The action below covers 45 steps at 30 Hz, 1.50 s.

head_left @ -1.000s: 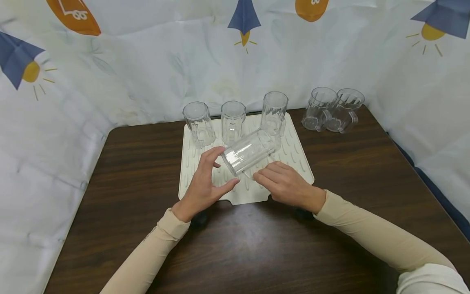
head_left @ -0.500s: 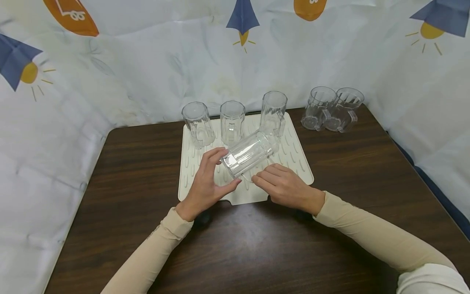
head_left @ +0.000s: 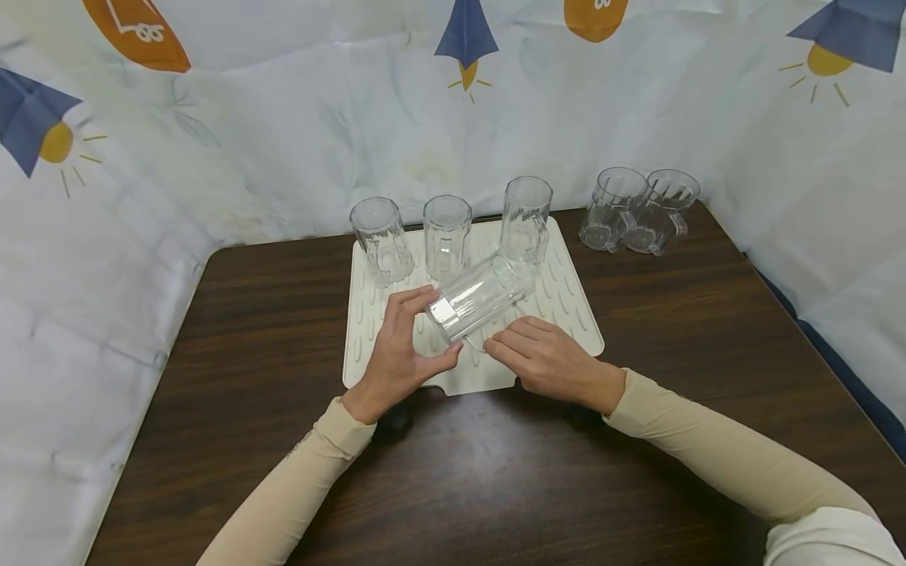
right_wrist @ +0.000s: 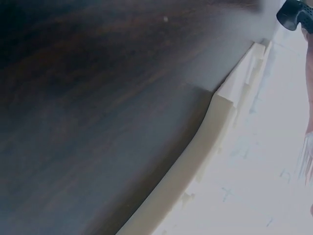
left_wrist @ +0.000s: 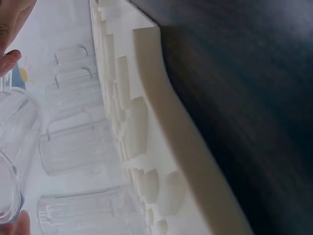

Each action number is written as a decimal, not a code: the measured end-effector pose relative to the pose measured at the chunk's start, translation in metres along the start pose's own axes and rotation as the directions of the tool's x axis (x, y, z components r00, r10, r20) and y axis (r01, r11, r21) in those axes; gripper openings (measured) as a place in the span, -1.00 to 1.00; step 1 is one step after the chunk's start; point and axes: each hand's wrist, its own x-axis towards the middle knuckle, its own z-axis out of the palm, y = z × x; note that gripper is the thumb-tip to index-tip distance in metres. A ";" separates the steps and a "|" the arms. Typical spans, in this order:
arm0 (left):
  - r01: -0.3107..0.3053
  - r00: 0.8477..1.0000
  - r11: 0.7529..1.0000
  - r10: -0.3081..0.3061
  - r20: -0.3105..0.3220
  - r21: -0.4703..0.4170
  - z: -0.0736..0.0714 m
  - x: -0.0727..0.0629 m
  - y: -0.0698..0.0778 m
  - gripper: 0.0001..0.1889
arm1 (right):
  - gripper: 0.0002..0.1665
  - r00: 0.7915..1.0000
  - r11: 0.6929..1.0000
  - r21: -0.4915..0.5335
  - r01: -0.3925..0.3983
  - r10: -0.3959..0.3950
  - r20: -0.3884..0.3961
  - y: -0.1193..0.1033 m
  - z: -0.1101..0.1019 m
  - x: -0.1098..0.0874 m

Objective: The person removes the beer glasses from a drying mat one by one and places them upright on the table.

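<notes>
A clear glass mug [head_left: 481,297] is tilted on its side above the white drying mat [head_left: 453,382], its base toward the lower left. My left hand [head_left: 396,346] holds that base between thumb and fingers. With curled fingers, my right hand [head_left: 545,358] grips the mug's handle, mostly hidden by the hand. In the left wrist view the mug [left_wrist: 17,142] shows at the left edge, with the right hand [left_wrist: 12,24] at its handle above. Only a sliver of the mug [right_wrist: 308,156] enters the right wrist view.
Behind the held mug, a left mug [head_left: 382,244], a middle mug [head_left: 447,236] and a right mug [head_left: 527,220] stand on the mat. Two more mugs [head_left: 612,212] stand close together at the back right of the dark wooden table [head_left: 269,314]. A printed curtain [head_left: 283,141] hangs behind.
The left hand has edged right and closed in on the mug's base. The mug has shifted slightly down and left, while the right hand keeps its hold on the handle.
</notes>
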 end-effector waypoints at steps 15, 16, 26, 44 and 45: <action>-0.027 0.999 1.000 0.027 -0.038 0.011 0.001 0.003 -0.002 -0.22 | -0.65 0.999 0.996 0.084 -0.024 0.026 -0.024 0.005 -0.010 0.004; -0.024 0.999 1.000 0.024 -0.037 0.010 0.001 0.003 -0.002 -0.22 | -0.66 0.999 0.996 0.083 -0.029 0.031 -0.029 0.006 -0.011 0.005; -0.029 0.998 0.999 0.031 -0.058 0.029 0.000 0.004 -0.001 -0.20 | -0.61 0.993 0.994 0.061 -0.086 0.091 -0.074 0.015 -0.021 0.005; -0.017 0.996 1.000 0.016 -0.093 -0.012 0.000 0.009 0.001 -0.21 | -0.62 0.772 0.681 0.587 -0.438 0.619 -0.142 0.024 -0.020 -0.011; -0.016 0.995 1.000 0.015 -0.094 -0.013 0.000 0.009 0.001 -0.21 | -0.67 0.747 0.632 0.625 -0.457 0.654 -0.115 0.022 -0.019 -0.011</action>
